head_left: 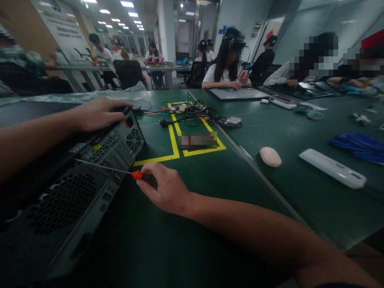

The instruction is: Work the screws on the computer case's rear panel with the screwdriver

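A black desktop computer case (60, 192) lies on its side on the green table (195, 216), its rear panel with fan grille facing right. My left hand (99, 114) rests closed over the case's top far corner. My right hand (165, 188) grips a screwdriver (120, 171) with a red and black handle. Its thin shaft points left, and its tip is at the case's rear panel.
A tangle of cables (192, 111) lies inside yellow tape markings (180, 148). A pink mouse (270, 156), a white bar-shaped device (333, 168) and blue cloth (360, 146) lie to the right. Clear plastic wrap (90, 96) sits behind the case. Several people work at the far tables.
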